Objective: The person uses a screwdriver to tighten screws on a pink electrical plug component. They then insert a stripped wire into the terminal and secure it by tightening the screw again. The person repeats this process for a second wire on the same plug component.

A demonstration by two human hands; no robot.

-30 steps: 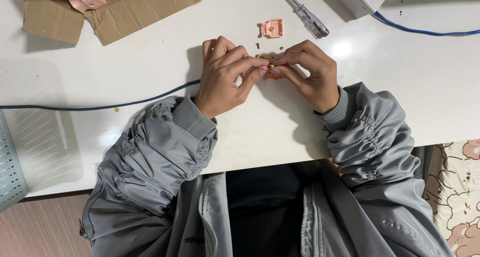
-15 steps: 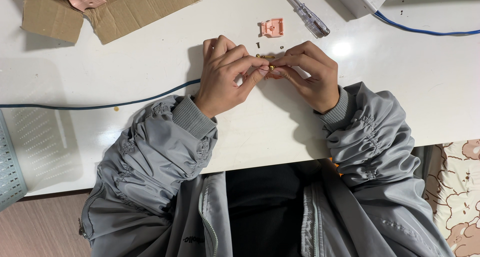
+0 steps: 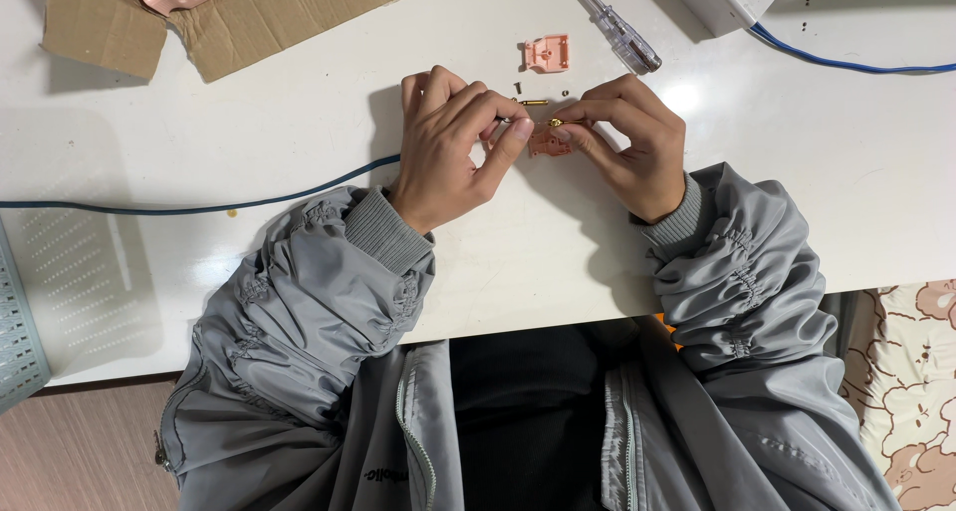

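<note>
We see a white surface [image 3: 249,162] with a soft glare spot at its far right. Below its near edge we find reddish-brown floor [image 3: 80,451] at the left and a patterned cream fabric [image 3: 906,372] at the right.

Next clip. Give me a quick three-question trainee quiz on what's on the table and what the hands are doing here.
1. True or false: the screwdriver is held in the right hand.
2. What colour is the small plastic part lying just beyond the hands?
3. The blue cable on the white table runs toward which hand: A) left hand, B) right hand?

Key: 1. False; it lies on the table, and both hands pinch a small brass piece over a pink part. 2. Pink. 3. A.
</note>
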